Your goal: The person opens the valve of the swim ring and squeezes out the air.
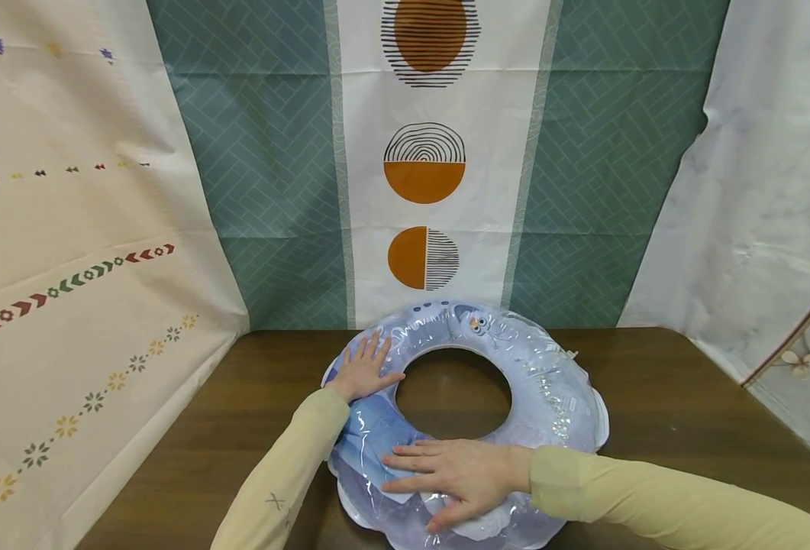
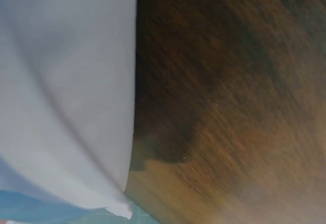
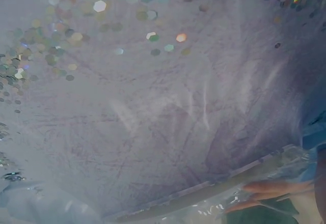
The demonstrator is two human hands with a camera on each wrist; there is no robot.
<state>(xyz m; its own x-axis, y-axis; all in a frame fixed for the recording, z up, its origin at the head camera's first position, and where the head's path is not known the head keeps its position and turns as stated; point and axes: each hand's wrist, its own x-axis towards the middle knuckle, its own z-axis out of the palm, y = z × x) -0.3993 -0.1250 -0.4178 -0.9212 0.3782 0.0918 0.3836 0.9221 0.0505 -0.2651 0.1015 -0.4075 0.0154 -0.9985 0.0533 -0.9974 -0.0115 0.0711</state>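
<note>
An inflated swim ring with a cartoon snowman print and loose glitter inside lies flat on the brown table. My left hand rests on its upper left part, fingers spread and straight. Across the near part of the ring lies my right hand, palm down with fingers extended to the left. The left wrist view shows the ring's pale edge beside the wood. Glitter flakes under clear plastic fill the top of the right wrist view, on the ring's surface.
The wooden table extends on both sides of the ring. Behind it hangs a green and white curtain with orange circles. A cream patterned cloth hangs at the left, a white marbled cloth at the right.
</note>
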